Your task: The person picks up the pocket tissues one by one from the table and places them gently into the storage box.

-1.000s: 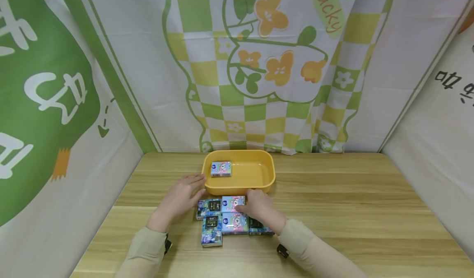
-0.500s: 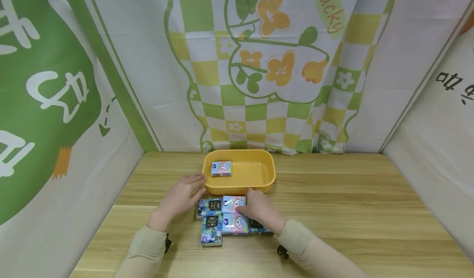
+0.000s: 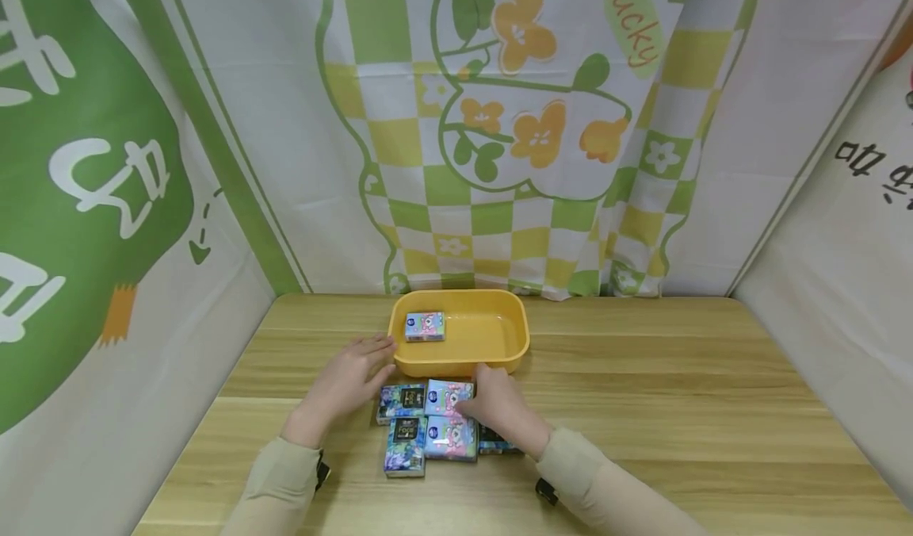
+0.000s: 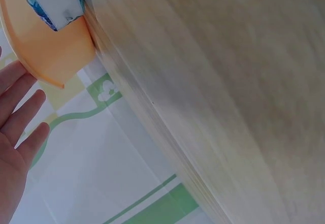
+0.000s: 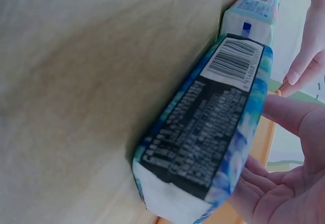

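Observation:
In the head view my left hand (image 3: 349, 377) lies with straight fingers against the left end of the yellow tray (image 3: 488, 346); in the left wrist view its fingertips reach the tray's rim (image 4: 38, 76). My right hand (image 3: 505, 403) pinches the right side of a pink-and-blue tissue pack (image 3: 441, 397), thumb on top, fingers at the tray's front. A second pink-and-blue pack (image 3: 451, 438) is directly in front. Dark blue floral tissue packs stand left (image 3: 402, 403), front left (image 3: 405, 446) and right (image 3: 497, 441), the last partly under my right hand.
One pink-and-blue pack (image 3: 424, 327) lies inside the tray on its left. The wooden table (image 3: 678, 409) extends to both sides. Behind it hangs a green-and-yellow checked curtain (image 3: 492, 227), with printed cloth walls left and right.
The two pink-and-blue packs have shifted slightly toward me and sit a little askew against the dark packs. Both hands have stayed almost where they were.

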A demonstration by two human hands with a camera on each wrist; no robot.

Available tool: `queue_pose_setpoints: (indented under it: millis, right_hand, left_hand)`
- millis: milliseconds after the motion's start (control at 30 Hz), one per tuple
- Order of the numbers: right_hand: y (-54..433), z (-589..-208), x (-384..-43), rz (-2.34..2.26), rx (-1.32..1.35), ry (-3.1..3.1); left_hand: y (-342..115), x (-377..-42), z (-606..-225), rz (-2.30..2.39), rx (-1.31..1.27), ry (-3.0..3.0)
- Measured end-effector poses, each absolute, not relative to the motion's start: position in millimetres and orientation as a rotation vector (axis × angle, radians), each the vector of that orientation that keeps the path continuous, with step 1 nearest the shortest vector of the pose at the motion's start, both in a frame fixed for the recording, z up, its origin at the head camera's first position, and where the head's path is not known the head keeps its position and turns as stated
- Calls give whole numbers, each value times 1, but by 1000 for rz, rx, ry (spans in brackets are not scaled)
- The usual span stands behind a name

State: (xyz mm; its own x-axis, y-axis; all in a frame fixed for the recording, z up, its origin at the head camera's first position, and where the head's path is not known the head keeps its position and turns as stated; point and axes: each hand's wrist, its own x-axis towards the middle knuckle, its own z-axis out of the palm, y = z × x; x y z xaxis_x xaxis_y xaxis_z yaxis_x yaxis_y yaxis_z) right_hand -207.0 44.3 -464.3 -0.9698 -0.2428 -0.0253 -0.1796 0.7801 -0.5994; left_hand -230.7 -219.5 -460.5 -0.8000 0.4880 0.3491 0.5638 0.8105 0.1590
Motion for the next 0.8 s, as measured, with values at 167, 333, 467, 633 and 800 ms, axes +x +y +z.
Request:
queue_pose_setpoints:
  millis: [167,333,467,633,800]
  right_hand:
    - [44,-465,-207,-1023,-355,2835]
    - [44,-467,-207,-1070,-365,2809]
    - [46,-468,-208,-1100,-379,2797]
    - [48,-466,-208,-1125,-391,2780]
    - [50,-463,-209,-1129,-409,2789]
  left_hand:
    - [-219,-231,-461,-377,-799,-2707]
    - [-220,-231,-461,-371,-807,-2704]
    - [-220,-231,-461,-367,-812,-2697]
    - [-220,-231,-460,-364,-815,-2692]
    - [-220,-230,-460,-355,-822,-2689]
